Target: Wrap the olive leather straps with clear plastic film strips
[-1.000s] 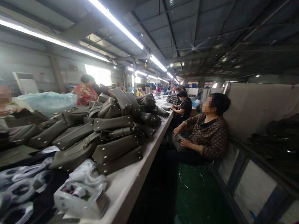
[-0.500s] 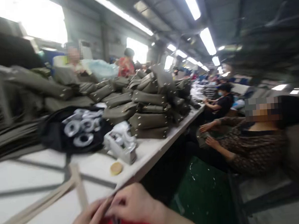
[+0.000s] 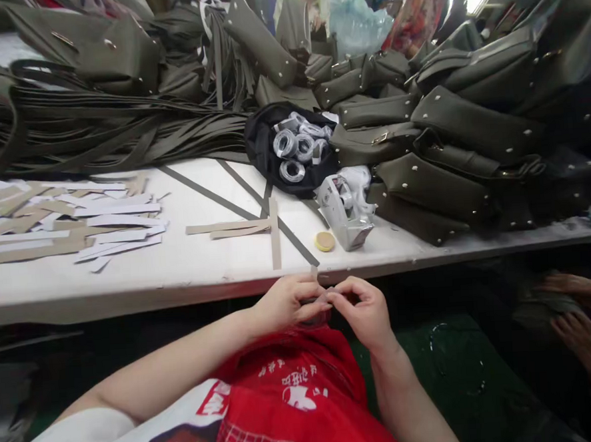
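My left hand [image 3: 300, 299] and my right hand [image 3: 361, 307] meet just past the table's front edge, above my red apron [image 3: 304, 360]. Their fingertips pinch a small, thin greyish strip [image 3: 331, 290], mostly hidden by the fingers. Below the left fingers shows a clear, rounded thing [image 3: 314, 321], too covered to name. Nearest on the table are a dark grey strap [image 3: 297, 241], a few beige strips [image 3: 240, 227] and a round yellow-rimmed tin [image 3: 325, 241]. Behind the tin stands a clear-and-white box [image 3: 345, 211] with white material in it.
A black bag [image 3: 258, 143] holds several clear rolls [image 3: 292, 171]. Dark olive handbags [image 3: 434, 192] are heaped on the right, long straps [image 3: 119, 125] at the back left. Paper and beige strips [image 3: 115, 218] lie left. A co-worker's hands [image 3: 577, 324] are at far right.
My view has swung from the row of co-workers on the right round and down to the table. Both hands stay together, now with fingertips pinched.
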`<state>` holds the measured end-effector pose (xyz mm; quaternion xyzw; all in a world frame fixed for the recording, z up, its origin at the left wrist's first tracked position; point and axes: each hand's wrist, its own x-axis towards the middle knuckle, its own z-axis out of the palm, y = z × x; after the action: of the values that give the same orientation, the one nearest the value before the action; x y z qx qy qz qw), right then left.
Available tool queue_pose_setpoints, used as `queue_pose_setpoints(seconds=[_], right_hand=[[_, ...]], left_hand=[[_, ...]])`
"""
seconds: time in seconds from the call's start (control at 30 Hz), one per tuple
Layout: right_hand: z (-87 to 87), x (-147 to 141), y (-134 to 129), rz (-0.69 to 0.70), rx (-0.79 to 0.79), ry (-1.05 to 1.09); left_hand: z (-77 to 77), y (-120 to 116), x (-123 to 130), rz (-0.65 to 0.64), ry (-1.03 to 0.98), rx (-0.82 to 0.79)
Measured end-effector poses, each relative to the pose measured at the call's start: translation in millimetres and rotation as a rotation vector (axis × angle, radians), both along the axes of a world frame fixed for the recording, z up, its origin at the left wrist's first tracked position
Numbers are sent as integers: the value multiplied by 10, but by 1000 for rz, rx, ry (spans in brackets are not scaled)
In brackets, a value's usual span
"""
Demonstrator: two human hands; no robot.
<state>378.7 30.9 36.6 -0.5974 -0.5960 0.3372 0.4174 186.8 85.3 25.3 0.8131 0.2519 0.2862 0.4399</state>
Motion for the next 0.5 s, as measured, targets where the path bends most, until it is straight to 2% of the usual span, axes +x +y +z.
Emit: queue_pose_setpoints(seconds=[0.1,0.23,0.3,0.43,0.5], right_hand=[[-75,111,68,-69,-91,182],[-125,126,113,78,-385,477],[-134,88,109,117,-471,592],[-148,67,97,19,-427,659],[-148,95,103,-36,-350,620]], left_hand=[[51,-32,9,-46,-7,36],[105,-41,67,-95,-43,34],[111,-48,112,-114,-52,29],[114,-65,225,-107,-54,53],[127,-54,295,-47,-45,77]])
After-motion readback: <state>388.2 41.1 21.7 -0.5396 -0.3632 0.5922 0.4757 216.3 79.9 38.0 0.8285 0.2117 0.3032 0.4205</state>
